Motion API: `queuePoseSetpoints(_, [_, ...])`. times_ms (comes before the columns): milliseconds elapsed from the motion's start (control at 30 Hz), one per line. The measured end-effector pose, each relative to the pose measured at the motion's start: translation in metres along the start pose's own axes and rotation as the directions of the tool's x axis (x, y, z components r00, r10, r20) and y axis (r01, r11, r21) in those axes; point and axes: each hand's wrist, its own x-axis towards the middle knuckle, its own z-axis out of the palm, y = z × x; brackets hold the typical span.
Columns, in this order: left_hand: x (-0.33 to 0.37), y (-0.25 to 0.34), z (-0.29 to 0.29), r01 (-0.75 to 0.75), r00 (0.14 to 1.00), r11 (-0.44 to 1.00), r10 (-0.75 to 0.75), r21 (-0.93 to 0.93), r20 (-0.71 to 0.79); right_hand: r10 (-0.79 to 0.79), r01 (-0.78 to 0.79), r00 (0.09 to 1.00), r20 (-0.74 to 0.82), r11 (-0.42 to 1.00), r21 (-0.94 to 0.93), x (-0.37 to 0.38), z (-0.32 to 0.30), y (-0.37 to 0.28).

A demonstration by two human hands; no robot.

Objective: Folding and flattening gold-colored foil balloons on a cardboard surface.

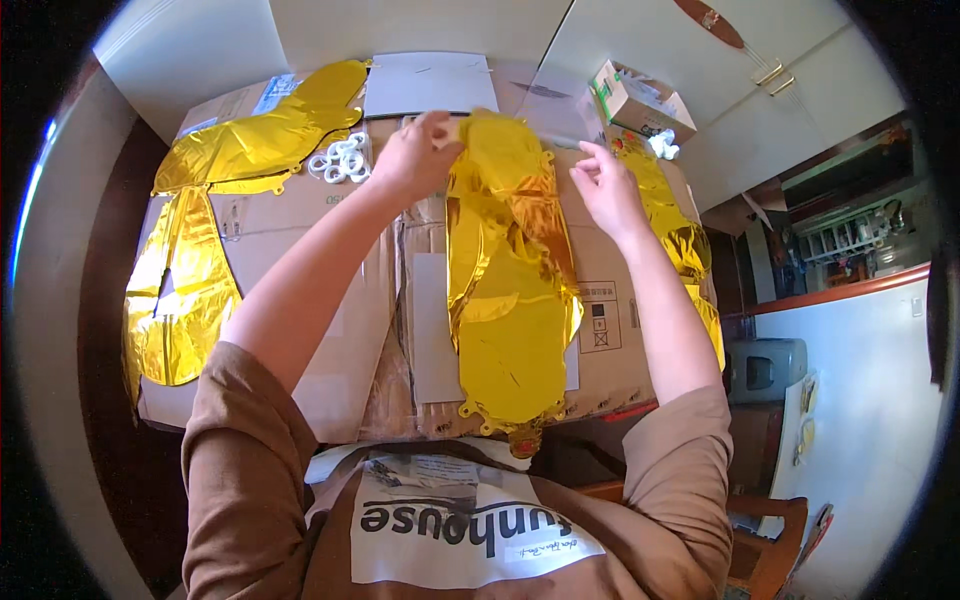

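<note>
A flat gold foil balloon (515, 340) lies lengthwise in front of me, creased and shiny, with small tabs along its edge and a narrow neck at the near end. At its far left edge is my left hand (415, 158), its fingertips smeared by motion; whether they grip the foil I cannot tell. My right hand (607, 190) hovers just right of the balloon's far part, fingers bent and apart, with nothing visible in them. A white sheet (430, 300) shows partly from under the balloon.
Cardboard (300, 225) covers the work surface. More gold foil balloons lie at the left (245, 145) and right (650, 185). White rings (342, 158) sit beside the left one. A white board (430, 85), an open carton (640, 100) and crumpled white tissue (663, 145) are at the back.
</note>
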Motion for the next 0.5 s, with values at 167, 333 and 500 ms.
queuePoseSetpoints(167, [-0.049,-0.012,-0.044,-0.525,0.843,0.850,0.514,0.038,0.157,-0.416,0.418,0.908,0.049,0.896,-0.146,-0.063,-0.033,-0.032])
queuePoseSetpoints(333, [-0.110,-0.007,-0.051,-0.709,0.661,0.703,0.687,-0.047,0.303,-0.516,0.524,0.847,0.127,0.851,-0.039,-0.148,-0.019,-0.078])
queuePoseSetpoints(500, [-0.117,-0.011,-0.036,-0.674,0.697,0.738,0.627,0.020,0.347,-0.484,0.513,0.852,0.201,0.848,-0.131,-0.171,0.005,-0.106])
